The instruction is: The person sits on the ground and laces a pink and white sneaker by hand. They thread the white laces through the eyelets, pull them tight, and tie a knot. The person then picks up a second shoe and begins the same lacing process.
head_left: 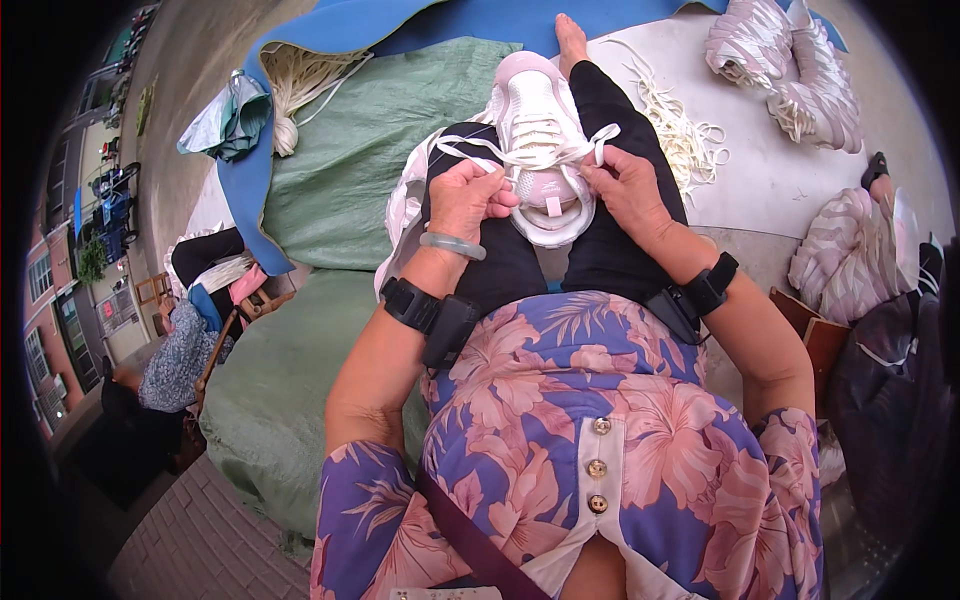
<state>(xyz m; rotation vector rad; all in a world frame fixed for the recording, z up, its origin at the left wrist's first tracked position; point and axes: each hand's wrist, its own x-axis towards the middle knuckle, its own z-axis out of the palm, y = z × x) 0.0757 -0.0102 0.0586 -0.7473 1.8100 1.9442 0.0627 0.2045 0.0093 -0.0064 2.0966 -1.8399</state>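
A white and pale pink sneaker rests between my legs, toe pointing away and heel opening toward me. White shoelaces cross its tongue, and their ends spread out to both sides. At the left of the collar, my left hand is closed, thumb and fingers pinched on a lace. My right hand pinches the lace on the other side, where a loop stands up above the fingers. Another pale pink and white shoe lies partly hidden beside my left leg.
Loose white laces lie in a heap on the white sheet to the right. A bundle of laces sits at the far left near green sheeting. Stacked sneakers stand far right, more nearer. Another person sits at left.
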